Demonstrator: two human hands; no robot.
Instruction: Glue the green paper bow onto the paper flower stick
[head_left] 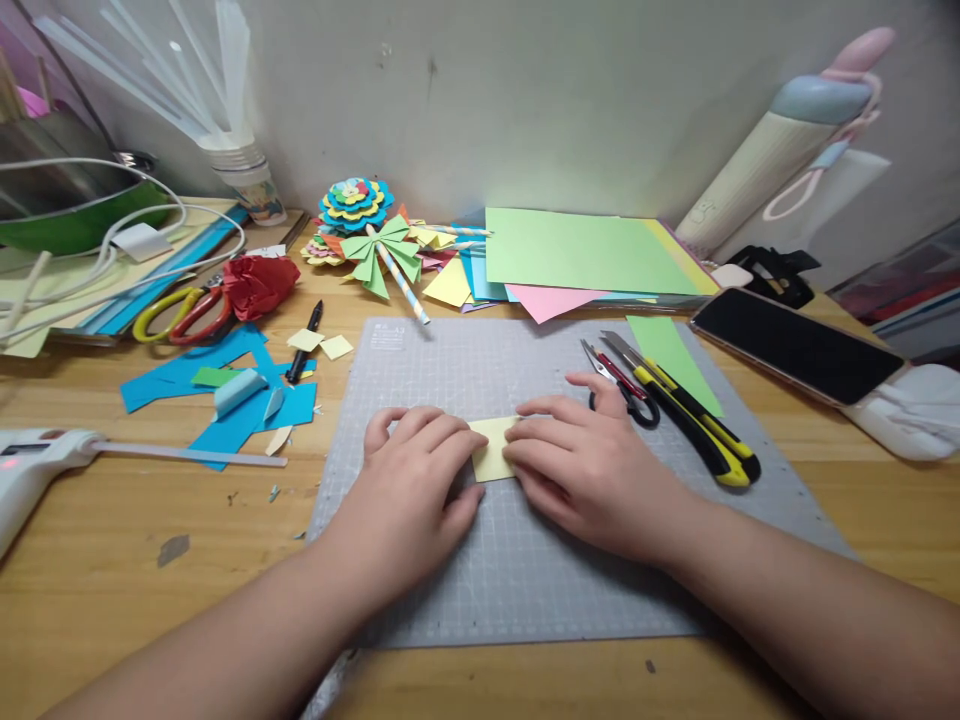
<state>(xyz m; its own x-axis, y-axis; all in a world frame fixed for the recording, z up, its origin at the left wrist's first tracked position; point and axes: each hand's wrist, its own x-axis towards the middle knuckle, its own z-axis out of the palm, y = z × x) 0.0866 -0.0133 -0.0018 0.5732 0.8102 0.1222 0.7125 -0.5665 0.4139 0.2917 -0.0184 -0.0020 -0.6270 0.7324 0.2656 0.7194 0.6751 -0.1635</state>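
A small pale yellow piece of paper (pixel 493 449) lies on the grey cutting mat (pixel 465 590), between my two hands. My left hand (pixel 424 475) grips its left edge, index fingertip on top and thumb close below. At the right edge, the fingers of my right hand (pixel 585 460) are closed on the paper, with the index finger lifted. Just beyond my right hand lie small black-handled scissors (pixel 643 408), partly hidden by the fingers. A yellow-and-black utility knife (pixel 694 425) rests beside them, near a green paper strip (pixel 679 365).
Blue paper scraps (pixel 225 425), a black pen (pixel 306 345) and red-and-yellow-handled scissors (pixel 201 312) lie left of the mat. A glue gun (pixel 37 470) points inward there. Paper flowers (pixel 356 205) and green sheets (pixel 577 250) sit behind; a phone (pixel 799 345) lies right.
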